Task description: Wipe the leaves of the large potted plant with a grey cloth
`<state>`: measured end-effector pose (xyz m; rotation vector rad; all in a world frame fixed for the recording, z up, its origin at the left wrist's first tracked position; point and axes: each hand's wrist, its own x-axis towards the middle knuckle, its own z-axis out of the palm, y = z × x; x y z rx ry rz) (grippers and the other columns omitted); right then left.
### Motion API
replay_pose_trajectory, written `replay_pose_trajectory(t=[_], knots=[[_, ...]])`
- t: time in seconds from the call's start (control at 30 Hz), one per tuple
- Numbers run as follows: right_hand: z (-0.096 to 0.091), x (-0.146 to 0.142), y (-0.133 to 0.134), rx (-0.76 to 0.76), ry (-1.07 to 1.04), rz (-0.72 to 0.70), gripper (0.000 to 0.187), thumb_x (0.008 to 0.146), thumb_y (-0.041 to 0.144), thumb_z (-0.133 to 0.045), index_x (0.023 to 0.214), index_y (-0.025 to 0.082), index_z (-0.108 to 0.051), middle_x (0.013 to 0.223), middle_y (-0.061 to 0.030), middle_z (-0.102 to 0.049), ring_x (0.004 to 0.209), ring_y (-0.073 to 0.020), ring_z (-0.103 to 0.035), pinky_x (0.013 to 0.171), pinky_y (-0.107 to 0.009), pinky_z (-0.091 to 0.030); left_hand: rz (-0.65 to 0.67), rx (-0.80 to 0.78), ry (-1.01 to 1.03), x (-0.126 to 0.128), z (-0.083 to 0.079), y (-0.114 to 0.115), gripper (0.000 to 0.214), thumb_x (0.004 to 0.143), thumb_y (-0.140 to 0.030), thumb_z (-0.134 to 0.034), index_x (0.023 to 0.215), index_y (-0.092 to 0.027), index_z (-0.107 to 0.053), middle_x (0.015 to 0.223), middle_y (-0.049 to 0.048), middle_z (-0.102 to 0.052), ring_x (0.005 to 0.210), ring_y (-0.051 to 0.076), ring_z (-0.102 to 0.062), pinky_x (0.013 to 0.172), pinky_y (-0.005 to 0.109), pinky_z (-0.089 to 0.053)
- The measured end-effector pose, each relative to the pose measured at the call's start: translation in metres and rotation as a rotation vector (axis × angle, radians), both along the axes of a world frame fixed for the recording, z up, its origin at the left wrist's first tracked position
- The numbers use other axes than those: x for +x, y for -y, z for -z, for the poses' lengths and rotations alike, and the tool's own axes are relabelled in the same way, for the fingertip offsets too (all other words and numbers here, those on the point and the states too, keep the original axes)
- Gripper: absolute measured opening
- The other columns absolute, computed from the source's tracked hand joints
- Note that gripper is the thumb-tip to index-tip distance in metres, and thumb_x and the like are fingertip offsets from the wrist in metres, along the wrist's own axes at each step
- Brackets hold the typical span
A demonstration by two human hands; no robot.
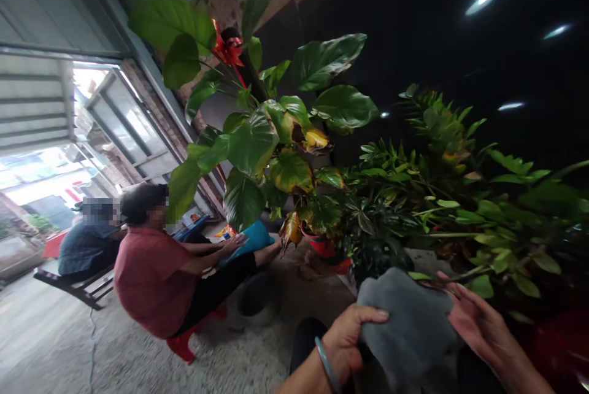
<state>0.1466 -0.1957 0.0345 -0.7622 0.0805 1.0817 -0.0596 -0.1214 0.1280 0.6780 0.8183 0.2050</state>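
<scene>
My left hand [346, 340], with a pale bangle on the wrist, grips the left side of a limp grey piece of cloth [405, 326]. Its thumb lies across the front of the cloth, and the other fingers are hidden behind it. On the opposite side, my right hand [476, 320] is closed at the cloth's upper right edge. Slight blur hides the exact finger position there, and whether anything else is in that hand I cannot make out. The cloth hangs between both hands, over my dark-clothed knees.
Leafy plants [442, 197] crowd close beyond my right hand. A big-leaved plant in a red pot [322, 245] stands ahead. A dark bucket [258, 297] rests on the concrete floor [133, 357]. To the left sit a person in a red shirt [154, 277] and another person on a bench [85, 286].
</scene>
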Motion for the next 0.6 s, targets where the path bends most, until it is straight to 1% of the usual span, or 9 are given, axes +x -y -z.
replay_pose_trajectory(t=[0.1, 0.17, 0.2, 0.27, 0.33, 0.4, 0.47, 0.53, 0.6], knots=[[0.0, 0.001, 0.0, 0.006, 0.031, 0.031, 0.018, 0.059, 0.03, -0.064, 0.076, 0.026, -0.067, 0.089, -0.0089, -0.071, 0.094, -0.0286, -0.063, 0.089, -0.044, -0.047, -0.048, 0.044, 0.206, -0.004, -0.036, -0.014, 0.034, 0.05, -0.018, -0.069, 0.082, -0.009, -0.067, 0.067, 0.0077, -0.069, 0.069, 0.022, -0.064, 0.079, 0.034, -0.045], [0.001, 0.001, -0.002, 0.008, 0.038, 0.027, 0.016, 0.059, 0.03, -0.065, 0.074, 0.025, -0.067, 0.087, -0.009, -0.071, 0.093, -0.0284, -0.064, 0.092, -0.044, -0.044, -0.158, 0.094, 0.312, 0.007, -0.056, -0.028, 0.031, 0.05, -0.017, -0.07, 0.08, -0.01, -0.066, 0.069, 0.0068, -0.069, 0.065, 0.019, -0.063, 0.075, 0.032, -0.046], [0.002, 0.001, -0.003, 0.008, 0.041, 0.02, 0.017, 0.059, 0.03, -0.065, 0.075, 0.024, -0.067, 0.086, -0.0087, -0.071, 0.092, -0.0282, -0.064, 0.093, -0.044, -0.043, -0.216, 0.109, 0.333, 0.014, -0.06, -0.033, 0.028, 0.052, -0.017, -0.069, 0.079, -0.01, -0.065, 0.069, 0.006, -0.069, 0.063, 0.018, -0.062, 0.073, 0.03, -0.046], [0.005, 0.001, -0.004, 0.013, 0.048, 0.016, 0.019, 0.059, 0.03, -0.066, 0.078, 0.024, -0.067, 0.085, -0.0078, -0.071, 0.093, -0.0279, -0.064, 0.094, -0.044, -0.042, -0.293, 0.085, 0.279, 0.027, -0.054, -0.035, 0.021, 0.056, -0.017, -0.067, 0.076, -0.011, -0.065, 0.066, 0.0047, -0.068, 0.06, 0.016, -0.061, 0.072, 0.029, -0.046], [0.006, 0.001, -0.004, 0.014, 0.055, 0.017, 0.021, 0.06, 0.03, -0.065, 0.08, 0.024, -0.067, 0.085, -0.0077, -0.071, 0.095, -0.0277, -0.064, 0.094, -0.044, -0.042, -0.295, 0.005, 0.108, 0.03, -0.03, -0.027, 0.016, 0.062, -0.019, -0.064, 0.075, -0.011, -0.064, 0.062, 0.0049, -0.067, 0.059, 0.017, -0.061, 0.072, 0.03, -0.047], [0.008, 0.001, -0.002, -0.001, 0.056, 0.017, 0.022, 0.061, 0.031, -0.064, 0.082, 0.023, -0.067, 0.084, -0.0086, -0.07, 0.094, -0.0275, -0.064, 0.092, -0.043, -0.044, -0.236, -0.074, -0.087, 0.021, -0.001, -0.012, 0.016, 0.064, -0.021, -0.061, 0.074, -0.009, -0.065, 0.058, 0.0064, -0.065, 0.058, 0.018, -0.061, 0.072, 0.032, -0.047], [0.007, 0.002, 0.001, -0.026, 0.056, 0.009, 0.026, 0.062, 0.03, -0.063, 0.086, 0.022, -0.067, 0.086, -0.0102, -0.071, 0.092, -0.0273, -0.064, 0.09, -0.043, -0.046, -0.134, -0.127, -0.159, 0.002, 0.019, 0.003, 0.018, 0.061, -0.021, -0.061, 0.073, -0.008, -0.066, 0.057, 0.0083, -0.065, 0.061, 0.021, -0.062, 0.074, 0.033, -0.047], [0.006, 0.003, 0.003, -0.033, 0.054, 0.007, 0.027, 0.062, 0.03, -0.062, 0.088, 0.023, -0.067, 0.088, -0.0105, -0.071, 0.093, -0.0274, -0.064, 0.089, -0.043, -0.046, -0.034, -0.133, -0.051, -0.019, 0.02, 0.01, 0.02, 0.057, -0.023, -0.062, 0.073, -0.01, -0.066, 0.059, 0.0091, -0.066, 0.068, 0.024, -0.064, 0.077, 0.035, -0.046], [0.004, 0.003, 0.004, -0.026, 0.053, 0.011, 0.025, 0.062, 0.03, -0.062, 0.086, 0.024, -0.067, 0.089, -0.0097, -0.071, 0.095, -0.0279, -0.064, 0.09, -0.044, -0.045, 0.028, -0.103, 0.099, -0.032, 0.003, 0.005, 0.021, 0.053, -0.023, -0.064, 0.072, -0.012, -0.066, 0.061, 0.0083, -0.068, 0.073, 0.026, -0.065, 0.082, 0.037, -0.045]])
